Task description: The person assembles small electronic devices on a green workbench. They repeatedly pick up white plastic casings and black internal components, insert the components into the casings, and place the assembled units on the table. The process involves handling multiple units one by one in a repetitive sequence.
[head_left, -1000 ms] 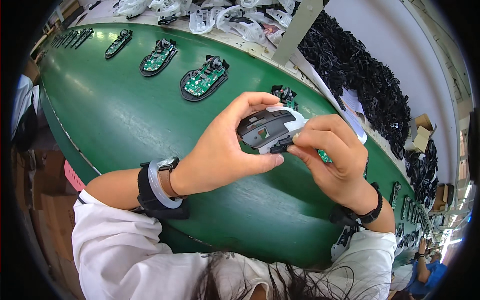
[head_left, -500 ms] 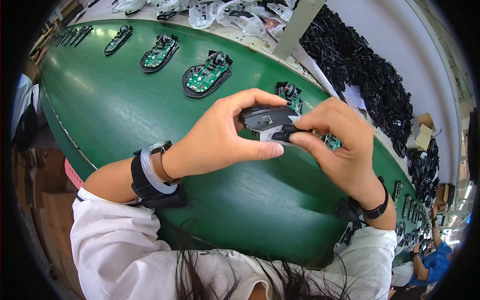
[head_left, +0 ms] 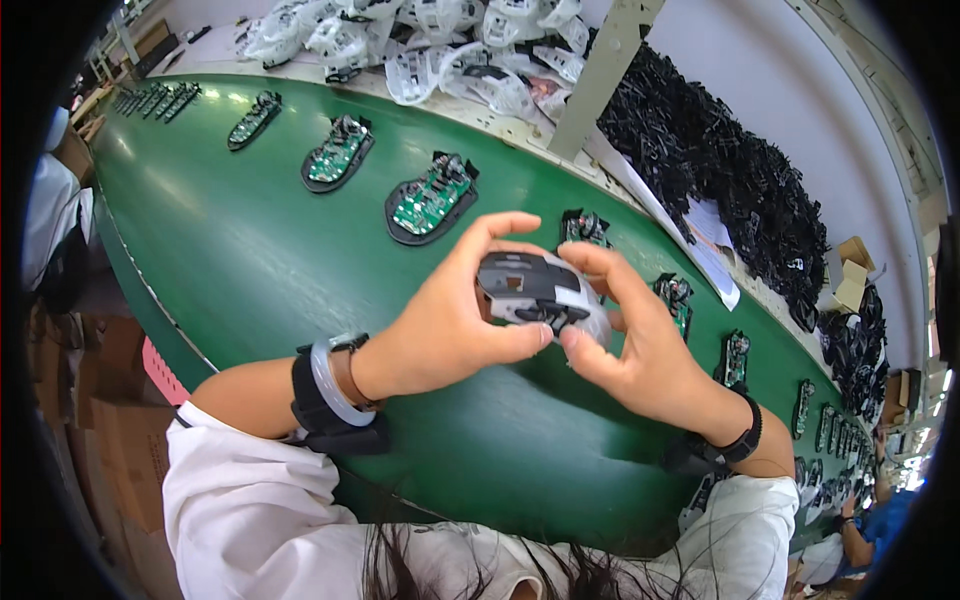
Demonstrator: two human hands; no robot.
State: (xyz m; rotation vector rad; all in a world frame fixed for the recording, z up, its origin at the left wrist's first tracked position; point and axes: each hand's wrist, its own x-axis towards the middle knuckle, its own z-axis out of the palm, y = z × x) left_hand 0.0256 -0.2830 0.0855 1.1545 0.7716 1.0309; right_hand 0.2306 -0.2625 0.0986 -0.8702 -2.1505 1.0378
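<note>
Mouse shell, dark grey and white, is held tilted above the green work surface. Its left end is clamped between thumb and fingers of the left hand; its right end is gripped by the right hand. Circuit-board assemblies are spaced beyond, with black parts heaped behind at right.

Worn on the head, left one of a side-by-side pair. Wide fisheye, upright, bending straight edges toward the rim. Looking down and forward from above the near edge of the green tabletop, close to the hands, reaching past the far edge.
</note>
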